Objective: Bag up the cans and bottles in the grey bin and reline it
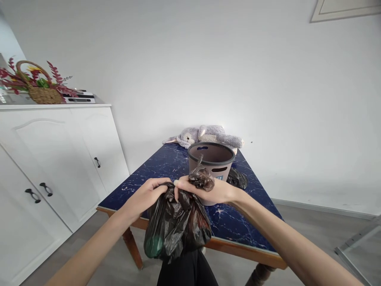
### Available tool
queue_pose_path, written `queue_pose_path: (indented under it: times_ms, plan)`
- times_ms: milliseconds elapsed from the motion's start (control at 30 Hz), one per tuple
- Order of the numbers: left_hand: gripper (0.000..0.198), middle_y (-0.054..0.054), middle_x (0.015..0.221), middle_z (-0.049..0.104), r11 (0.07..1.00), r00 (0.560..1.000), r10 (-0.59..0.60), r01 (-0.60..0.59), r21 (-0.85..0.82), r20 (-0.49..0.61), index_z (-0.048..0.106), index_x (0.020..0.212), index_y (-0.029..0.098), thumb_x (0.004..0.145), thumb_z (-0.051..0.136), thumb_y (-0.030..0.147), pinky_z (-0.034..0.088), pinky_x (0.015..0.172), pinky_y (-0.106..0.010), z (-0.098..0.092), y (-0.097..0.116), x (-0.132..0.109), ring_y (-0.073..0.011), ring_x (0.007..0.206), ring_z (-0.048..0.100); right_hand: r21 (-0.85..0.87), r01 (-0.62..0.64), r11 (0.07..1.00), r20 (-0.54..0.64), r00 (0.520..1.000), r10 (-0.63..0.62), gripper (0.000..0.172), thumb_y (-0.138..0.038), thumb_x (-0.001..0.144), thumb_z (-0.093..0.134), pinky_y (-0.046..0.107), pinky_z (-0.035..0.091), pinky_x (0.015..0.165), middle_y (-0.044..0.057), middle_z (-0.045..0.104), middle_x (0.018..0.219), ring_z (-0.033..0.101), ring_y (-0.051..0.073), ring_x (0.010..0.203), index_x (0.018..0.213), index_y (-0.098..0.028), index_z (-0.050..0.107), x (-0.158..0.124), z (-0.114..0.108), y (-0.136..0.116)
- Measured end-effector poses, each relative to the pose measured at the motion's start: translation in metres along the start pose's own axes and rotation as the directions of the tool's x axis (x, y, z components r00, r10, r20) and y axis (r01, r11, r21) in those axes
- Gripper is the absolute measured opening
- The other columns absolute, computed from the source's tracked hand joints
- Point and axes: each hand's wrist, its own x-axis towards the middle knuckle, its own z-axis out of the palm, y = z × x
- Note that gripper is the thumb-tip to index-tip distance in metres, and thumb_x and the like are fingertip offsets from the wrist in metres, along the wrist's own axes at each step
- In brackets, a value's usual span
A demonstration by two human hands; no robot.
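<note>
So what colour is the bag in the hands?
The plastic bag is black and slightly see-through; the head view shows it.

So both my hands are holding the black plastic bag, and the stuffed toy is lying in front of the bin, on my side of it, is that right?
Not quite: the head view shows the stuffed toy lying behind the bin, on its far side from you. Your left hand and right hand do both hold the black plastic bag.
</note>
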Motion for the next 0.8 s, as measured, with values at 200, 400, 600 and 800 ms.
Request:
queue_pose_path:
  times_ms: [200,400,600,800]
  plan:
    - [0.020,-0.006,0.081,0.075,0.998,0.975,-0.021,0.034,0.054,-0.221,0.076,0.085,0.026,0.077,0.073,0.044,0.051,0.070,-0.032,-0.005,-0.006,0.005,-0.0333,0.091,0.072,-0.176,0.036,0.984,-0.231,0.970,-0.077,0.020,-0.033,0.104,0.062,0.037,0.058,0.091,0.004,0.080,0.113,0.075,0.025,0.103,0.108,-0.026,0.081,-0.006,0.003,0.013]
    - [0.032,-0.001,0.064,0.060,0.989,0.998,0.066,-0.062,0.135,-0.023,0.062,0.065,0.025,0.090,0.057,0.045,0.047,0.062,-0.031,0.002,0.002,0.005,-0.0206,0.056,0.054,-0.542,-0.055,0.839,-0.420,0.882,-0.214,0.026,-0.008,0.092,0.058,0.032,0.053,0.080,0.007,0.077,0.102,0.072,0.025,0.093,0.110,-0.022,0.070,-0.004,0.015,0.044]
    - [0.029,-0.004,0.087,0.073,0.956,0.978,0.200,-0.209,0.206,0.066,0.074,0.089,0.025,0.093,0.059,0.049,0.051,0.078,-0.032,0.009,0.006,-0.001,-0.0268,0.081,0.065,-0.674,-0.100,0.732,-0.489,0.803,-0.341,0.021,-0.010,0.094,0.049,0.030,0.049,0.070,0.010,0.067,0.112,0.066,0.022,0.088,0.107,-0.022,0.059,-0.003,0.026,0.053]
    - [0.047,-0.007,0.110,0.079,0.992,0.989,0.122,-0.121,0.021,-0.080,0.079,0.106,0.026,0.096,0.054,0.065,0.045,0.109,-0.039,0.011,0.007,0.010,-0.0355,0.123,0.064,-0.709,-0.082,0.701,-0.531,0.716,-0.454,0.015,-0.018,0.103,0.046,0.033,0.046,0.076,0.006,0.059,0.104,0.056,0.021,0.089,0.104,-0.024,0.060,0.000,0.030,0.050]
